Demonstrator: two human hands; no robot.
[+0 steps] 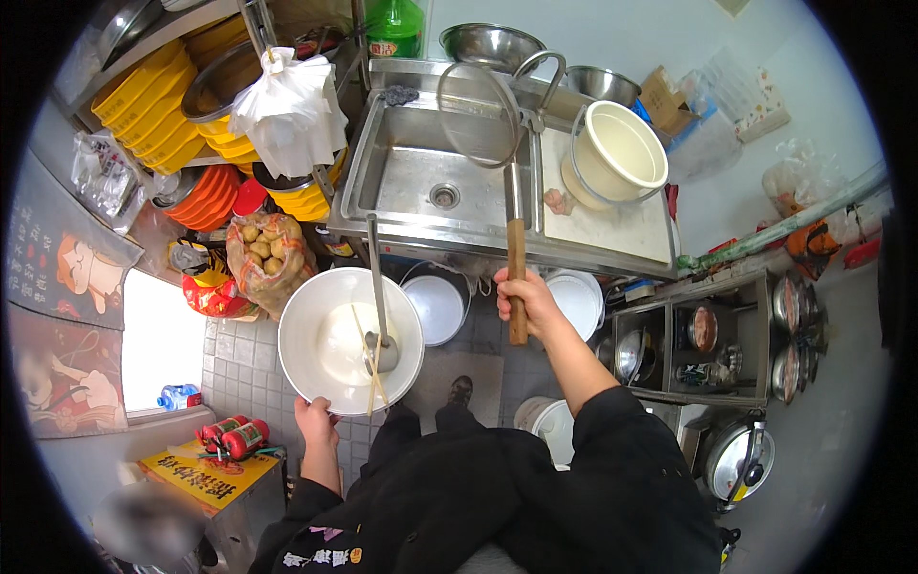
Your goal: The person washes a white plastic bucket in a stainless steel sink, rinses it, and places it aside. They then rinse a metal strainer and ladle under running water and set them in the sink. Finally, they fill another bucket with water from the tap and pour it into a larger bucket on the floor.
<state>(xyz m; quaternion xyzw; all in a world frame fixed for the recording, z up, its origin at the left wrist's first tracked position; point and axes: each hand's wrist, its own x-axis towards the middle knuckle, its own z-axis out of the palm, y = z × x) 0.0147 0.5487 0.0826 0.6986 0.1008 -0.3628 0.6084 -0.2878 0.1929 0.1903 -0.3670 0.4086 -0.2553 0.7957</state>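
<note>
My left hand (318,425) grips the near rim of a white plastic bucket (295,351). Inside are a pale liquid (341,341), a long-handled metal ladle (379,280) and a pair of chopsticks (374,377) that cross near the rim. My right hand (527,301) is closed around the wooden handle (516,251) of a large round mesh strainer (479,115). The strainer's mesh hangs over the right side of a stainless steel sink (423,172). A cream bucket (624,154) with a wire handle stands on the white board (602,229) beside the sink.
Lidded white buckets (434,310) stand on the tiled floor under the sink. A mesh sack of potatoes (267,251) and shelves with stacked yellow containers (147,107) are at the left. A white plastic bag bundle (287,115) hangs there. A metal rack (681,394) stands at the right.
</note>
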